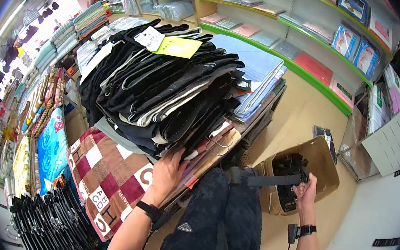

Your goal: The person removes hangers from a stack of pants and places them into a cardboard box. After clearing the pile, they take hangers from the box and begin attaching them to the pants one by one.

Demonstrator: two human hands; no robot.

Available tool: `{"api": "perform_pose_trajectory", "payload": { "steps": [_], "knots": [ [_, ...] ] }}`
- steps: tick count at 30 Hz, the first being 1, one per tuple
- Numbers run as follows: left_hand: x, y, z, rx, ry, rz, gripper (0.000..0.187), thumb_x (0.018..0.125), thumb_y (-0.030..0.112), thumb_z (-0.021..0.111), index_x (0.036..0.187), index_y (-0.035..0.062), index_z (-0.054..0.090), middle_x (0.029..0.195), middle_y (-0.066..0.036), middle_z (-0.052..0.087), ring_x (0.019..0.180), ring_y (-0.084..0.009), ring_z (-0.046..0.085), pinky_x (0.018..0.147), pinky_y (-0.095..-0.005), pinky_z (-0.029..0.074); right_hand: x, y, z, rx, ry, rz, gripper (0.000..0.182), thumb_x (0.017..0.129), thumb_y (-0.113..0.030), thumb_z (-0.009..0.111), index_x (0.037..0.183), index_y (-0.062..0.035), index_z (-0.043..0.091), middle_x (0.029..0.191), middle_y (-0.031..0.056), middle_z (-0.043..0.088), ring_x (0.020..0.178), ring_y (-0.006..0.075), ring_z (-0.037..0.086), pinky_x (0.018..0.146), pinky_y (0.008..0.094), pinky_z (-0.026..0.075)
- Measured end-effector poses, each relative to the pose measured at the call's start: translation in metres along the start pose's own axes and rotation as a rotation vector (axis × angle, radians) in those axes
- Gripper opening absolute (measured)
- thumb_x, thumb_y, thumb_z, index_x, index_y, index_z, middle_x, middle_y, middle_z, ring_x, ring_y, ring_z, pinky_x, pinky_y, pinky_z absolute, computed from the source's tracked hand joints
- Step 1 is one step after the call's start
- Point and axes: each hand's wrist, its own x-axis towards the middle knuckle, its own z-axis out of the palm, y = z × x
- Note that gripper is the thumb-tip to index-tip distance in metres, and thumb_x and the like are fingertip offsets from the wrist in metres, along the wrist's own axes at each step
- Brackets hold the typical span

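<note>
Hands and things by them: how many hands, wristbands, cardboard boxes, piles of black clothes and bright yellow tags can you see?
Hands: 2 (left hand, right hand)
Wristbands: 2 (left wristband, right wristband)
Cardboard box: 1
Pile of black clothes: 1
Bright yellow tag: 1
Total: 7

The folded trousers (165,82) are black with cream layers among them, the tag (177,47) is neon yellow, the blanket (117,172) is checked in brown, maroon and white with letters, and the shelf edge (284,60) is bright green.
</note>
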Motion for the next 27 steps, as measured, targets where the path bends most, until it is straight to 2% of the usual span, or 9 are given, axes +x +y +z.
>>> {"api": "perform_pose_trajectory", "payload": {
  "steps": [4,10,13,14,16,17,19,25,27],
  "knots": [
    [0.004,0.005,-0.01,0.001,0.032,0.047,0.049,0.085,0.018,0.079,0.129,0.0048,0.063,0.109,-0.023,0.072,0.097,-0.0421,0.069,0.084,-0.0466,0.057,0.001,0.055,-0.063,0.314,0.163,0.099,0.039,0.094,-0.054,0.062,0.098,-0.0165,0.053,0.068,-0.0036,0.045,0.056,0.01,0.043,0.079,0.0375,0.05],
    [-0.001,0.001,-0.014,0.007,0.008,0.08,0.042,0.085,0.015,0.079,0.124,0.0035,0.067,0.118,-0.021,0.072,0.103,-0.0402,0.07,0.088,-0.0449,0.057,0.029,0.131,-0.117,0.589,0.42,0.308,0.045,0.093,-0.058,0.06,0.088,-0.0136,0.054,0.075,0.0002,0.047,0.068,0.0151,0.046,0.078,0.0375,0.05],
    [0.0,0.002,-0.017,-0.032,-0.01,0.099,0.036,0.086,0.012,0.078,0.12,0.0032,0.069,0.12,-0.02,0.072,0.107,-0.0386,0.07,0.093,-0.0437,0.057,0.037,0.154,-0.12,0.232,0.305,0.312,0.065,0.095,-0.05,0.063,0.133,0.0024,0.055,0.132,0.0216,0.063,0.108,0.0313,0.066,0.09,0.0455,0.057],
    [0.002,0.004,-0.025,-0.062,-0.073,0.098,0.035,0.089,0.014,0.074,0.122,0.0022,0.068,0.124,-0.022,0.07,0.112,-0.0403,0.068,0.095,-0.0444,0.056,0.022,0.133,-0.092,0.061,0.323,0.273,0.062,0.094,-0.041,0.068,0.133,0.0051,0.055,0.129,0.0234,0.064,0.103,0.0307,0.07,0.085,0.0439,0.06],
    [0.007,0.009,-0.032,-0.093,-0.102,0.084,0.033,0.089,0.007,0.073,0.121,0.0019,0.068,0.122,-0.021,0.071,0.113,-0.0397,0.068,0.096,-0.0438,0.055,0.03,0.141,-0.083,-0.307,0.346,0.227,0.038,0.094,-0.033,0.072,0.104,0.0032,0.071,0.092,0.0168,0.075,0.086,0.0246,0.074,0.069,0.041,0.061],
    [0.009,0.01,-0.035,-0.09,-0.127,0.081,0.033,0.09,0.008,0.071,0.121,0.0014,0.067,0.124,-0.021,0.07,0.113,-0.0401,0.068,0.097,-0.0441,0.055,0.027,0.138,-0.075,-0.569,0.299,0.163,0.044,0.094,-0.042,0.069,0.093,0.0023,0.074,0.082,0.0179,0.074,0.089,0.0244,0.075,0.074,0.0419,0.059],
    [0.01,0.013,-0.033,-0.088,-0.106,0.083,0.029,0.09,0.007,0.07,0.118,0.0013,0.069,0.119,-0.021,0.071,0.11,-0.0407,0.068,0.094,-0.0435,0.055,0.014,0.129,-0.052,-0.957,0.312,-0.164,0.06,0.094,-0.057,0.062,0.094,0.0014,0.075,0.09,0.0222,0.075,0.092,0.0294,0.074,0.08,0.0446,0.057],
    [0.011,0.018,-0.03,-0.121,-0.06,-0.029,0.022,0.095,0.007,0.067,0.115,0.0019,0.071,0.109,-0.024,0.073,0.103,-0.0434,0.07,0.088,-0.0438,0.057,-0.007,0.099,-0.043,-1.682,-0.232,-0.075,0.072,0.09,-0.072,0.054,0.103,-0.0053,0.078,0.104,0.0175,0.076,0.101,0.0355,0.072,0.087,0.0484,0.055],
    [0.011,0.018,-0.03,-0.127,-0.021,-0.046,0.022,0.096,0.008,0.066,0.116,0.0021,0.071,0.108,-0.025,0.073,0.103,-0.0442,0.07,0.087,-0.0444,0.057,0.009,0.121,-0.065,-1.753,-0.32,-0.1,0.064,0.09,-0.064,0.057,0.108,-0.006,0.076,0.108,0.0165,0.075,0.106,0.0345,0.071,0.091,0.048,0.055]
  ]
}}
